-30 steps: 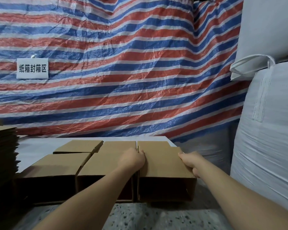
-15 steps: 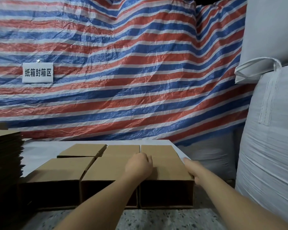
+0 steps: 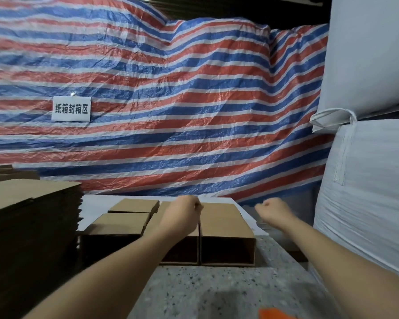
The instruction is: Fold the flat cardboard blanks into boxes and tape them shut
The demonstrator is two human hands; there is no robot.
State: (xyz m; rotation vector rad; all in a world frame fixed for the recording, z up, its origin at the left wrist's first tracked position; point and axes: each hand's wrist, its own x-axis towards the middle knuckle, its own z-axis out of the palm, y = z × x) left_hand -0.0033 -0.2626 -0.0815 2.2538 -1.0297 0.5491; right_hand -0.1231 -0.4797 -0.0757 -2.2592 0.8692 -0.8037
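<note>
Several folded brown cardboard boxes lie side by side on the table with their open ends toward me. The rightmost box [image 3: 224,223] sits at the row's right end, next to a middle box [image 3: 184,249] and a left box [image 3: 121,223]. My left hand [image 3: 183,214] hovers over the seam between the middle and rightmost boxes, fingers curled shut, holding nothing. My right hand [image 3: 273,210] is off to the right of the rightmost box, clear of it, also curled into a loose fist. A tall stack of flat cardboard blanks [image 3: 30,226] stands at the left.
A speckled grey tabletop [image 3: 217,293] runs toward me, with a white sheet [image 3: 97,203] under the boxes. A striped red, white and blue tarp [image 3: 171,111] with a small sign [image 3: 70,108] hangs behind. Large white bulk bags [image 3: 366,180] stand at the right. Something orange [image 3: 272,314] shows at the bottom edge.
Both hands have let go of the rightmost box and lifted off it; the right hand moved out to the right. The view has tilted upward.
</note>
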